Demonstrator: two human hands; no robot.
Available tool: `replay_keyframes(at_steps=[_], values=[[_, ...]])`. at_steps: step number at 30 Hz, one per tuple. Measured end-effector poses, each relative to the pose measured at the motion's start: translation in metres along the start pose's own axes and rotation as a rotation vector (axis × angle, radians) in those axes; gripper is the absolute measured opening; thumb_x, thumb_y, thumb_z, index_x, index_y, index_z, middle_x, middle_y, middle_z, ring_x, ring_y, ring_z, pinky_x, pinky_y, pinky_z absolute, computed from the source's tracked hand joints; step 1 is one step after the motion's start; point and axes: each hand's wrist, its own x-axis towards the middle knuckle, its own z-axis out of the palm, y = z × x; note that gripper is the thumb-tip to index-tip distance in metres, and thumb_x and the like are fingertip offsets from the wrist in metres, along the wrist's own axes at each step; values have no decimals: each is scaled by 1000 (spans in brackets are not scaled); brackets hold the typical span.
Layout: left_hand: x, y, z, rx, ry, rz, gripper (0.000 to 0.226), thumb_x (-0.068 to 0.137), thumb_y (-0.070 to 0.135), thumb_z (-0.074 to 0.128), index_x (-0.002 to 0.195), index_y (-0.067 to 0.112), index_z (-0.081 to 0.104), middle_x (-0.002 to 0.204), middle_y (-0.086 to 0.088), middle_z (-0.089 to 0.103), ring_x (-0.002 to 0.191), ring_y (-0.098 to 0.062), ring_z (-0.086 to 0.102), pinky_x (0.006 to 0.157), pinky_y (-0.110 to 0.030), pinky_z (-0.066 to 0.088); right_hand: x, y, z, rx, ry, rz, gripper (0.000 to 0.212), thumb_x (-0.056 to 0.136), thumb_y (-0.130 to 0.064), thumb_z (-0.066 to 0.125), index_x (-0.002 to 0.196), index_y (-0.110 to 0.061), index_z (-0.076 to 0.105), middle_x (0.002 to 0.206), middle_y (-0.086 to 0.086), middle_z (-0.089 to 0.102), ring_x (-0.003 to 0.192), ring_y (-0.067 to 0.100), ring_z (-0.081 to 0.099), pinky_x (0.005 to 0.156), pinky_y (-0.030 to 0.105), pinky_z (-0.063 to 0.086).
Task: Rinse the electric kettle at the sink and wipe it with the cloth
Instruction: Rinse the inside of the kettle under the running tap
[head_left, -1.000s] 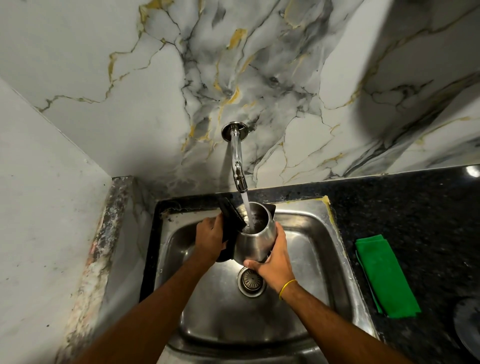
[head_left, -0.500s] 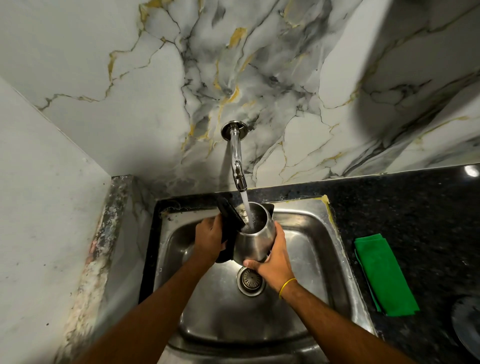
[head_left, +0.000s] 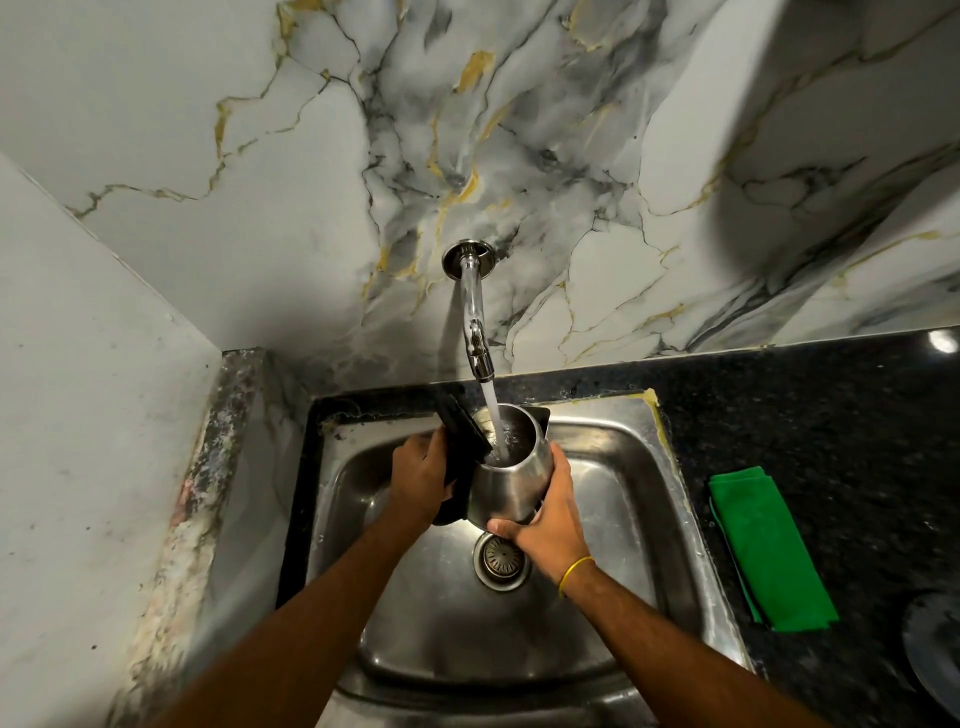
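Observation:
A steel electric kettle (head_left: 511, 480) with a black handle and raised black lid is held over the steel sink (head_left: 623, 499), under the wall tap (head_left: 474, 317). Water runs from the tap into the kettle's open mouth. My left hand (head_left: 418, 475) grips the black handle on the kettle's left side. My right hand (head_left: 550, 519) cups the kettle's lower right side and base. A folded green cloth (head_left: 769, 551) lies on the dark counter to the right of the sink.
The sink drain (head_left: 502, 558) sits just below the kettle. A black speckled counter (head_left: 831, 415) runs right of the sink, with a round dark object (head_left: 935, 649) at the right edge. Marble walls close in behind and on the left.
Almost nothing differs. The kettle stays under the running water with both hands in the same grip; the view has shifted very slightly.

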Motion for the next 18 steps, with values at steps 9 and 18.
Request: replay_keyframes(at_steps=[9,18], values=[[1,-6,0,15,-1,18,67,75,67,38,61,5,58,54,-6,57,51,-16,51,50,-26,41,-1,-1,-1,-19,6,8,146,43,-28,100,159,-39,11,161,-12,32,145,12,40,120,37,41],[-1,-2,-2,66,12,18,50,83,57,38,57,18,55,55,0,56,49,-9,49,47,-17,38,-2,-2,-1,-11,7,16,146,41,-33,98,158,-40,12,161,-13,32,146,13,40,120,41,42]])
